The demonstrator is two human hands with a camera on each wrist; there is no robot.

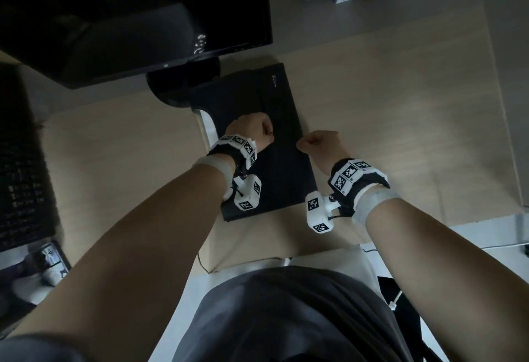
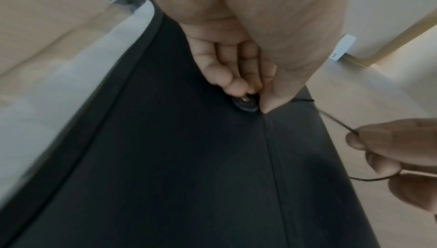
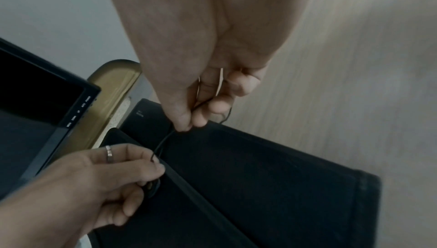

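Keyboard: a dark keyboard [image 1: 20, 161] lies at the left edge of your surface [image 1: 386, 103], well apart from your hands.
Monitor: a dark monitor [image 1: 128, 18] stands at the far left corner, its foot against the far end of the folder.
Left hand: your left hand [image 1: 252, 131] is curled over the folder, thumb and fingertips [image 2: 238, 85] pinching the button. A ring [image 3: 108, 154] sits on one finger.
Button: the round, dark button [image 2: 244, 103] sits on the folder's flap, just beside the flap's edge and partly hidden by your fingertips.
Folder: the black folder [image 1: 283, 161] lies flat mid-surface, running from the monitor's foot towards the near edge.
String: a thin, dark string [image 2: 335, 121] runs from the button off over the folder's right edge to your right hand.
Right hand: your right hand [image 1: 320, 146] hangs just off the folder's right edge, thumb and forefinger pinching the string, the other fingers curled with a loop of slack under them.
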